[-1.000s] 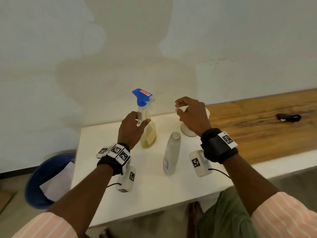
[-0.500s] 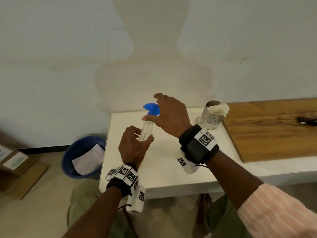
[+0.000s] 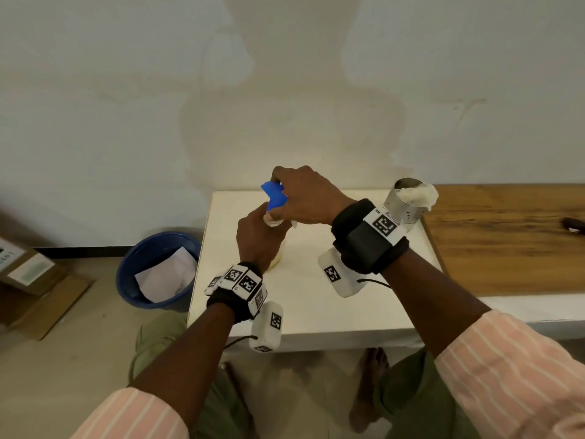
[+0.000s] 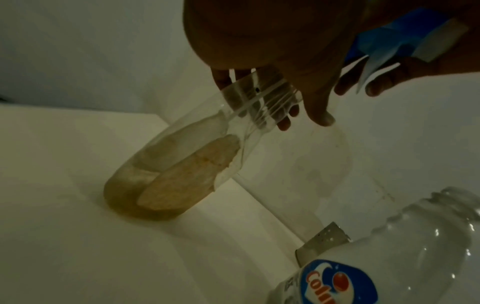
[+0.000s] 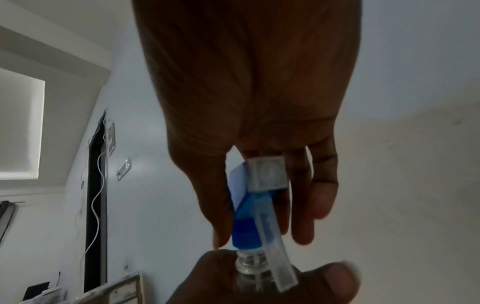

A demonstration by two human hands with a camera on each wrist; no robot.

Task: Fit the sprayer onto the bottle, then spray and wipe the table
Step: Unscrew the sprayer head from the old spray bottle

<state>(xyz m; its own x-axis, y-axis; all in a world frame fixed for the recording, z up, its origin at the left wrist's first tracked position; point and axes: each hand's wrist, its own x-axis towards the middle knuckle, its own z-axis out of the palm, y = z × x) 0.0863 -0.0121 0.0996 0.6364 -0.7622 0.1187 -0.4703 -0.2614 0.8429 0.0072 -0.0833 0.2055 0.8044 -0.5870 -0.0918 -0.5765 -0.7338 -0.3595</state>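
Sprayer (image 5: 246, 214), gripped by right hand (image 3: 308, 198), sits directly atop upright bottle (image 4: 182, 164) neck, left hand (image 3: 258, 239) clamping it.

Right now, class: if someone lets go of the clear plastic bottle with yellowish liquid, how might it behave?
The clear plastic bottle leans on its base edge in the left wrist view, so it would probably tip. Only its lower part holds liquid, so it is likely light. The blue sprayer head gripped by the right hand adds weight on top; the left hand steadies the neck.
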